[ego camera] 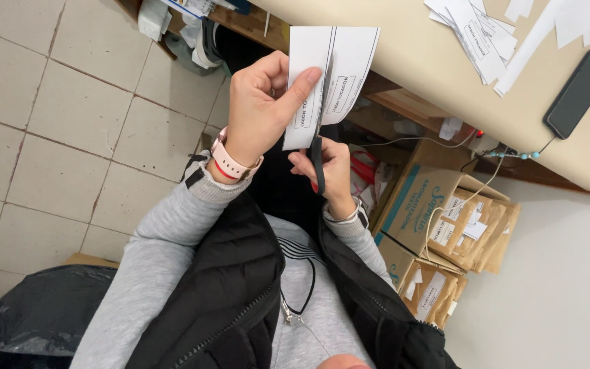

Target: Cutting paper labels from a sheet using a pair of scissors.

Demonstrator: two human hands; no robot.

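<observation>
The left hand (261, 102), upper centre of the frame, pinches a white paper sheet (339, 61) between thumb and forefinger near its lower left edge. The sheet is held up in the air, clear of the worktop (404, 48), so that both faces are free and the blades can pass through it without fouling anything. The grip sits just beside the cut line, which keeps the paper taut where it is being parted.

The right hand (332, 174), just below the sheet at centre, is closed around the handles of the scissors (317, 147). The blades point upward into the sheet along a printed line between two boxed labels. The paper already shows a split running up from its lower edge, with the right-hand strip hanging slightly apart.

On the worktop, upper right of the frame, lies a loose stack of cut slips (476, 31), set well apart from the hands, and a dark phone (577, 92) near the edge with a cable trailing off it. Below the worktop, right of centre, open cardboard boxes (445, 225) hold brown paper packets standing on edge. A tiled floor (56, 116) fills the left of the frame, with a dark bag (29, 307) at lower left.
</observation>
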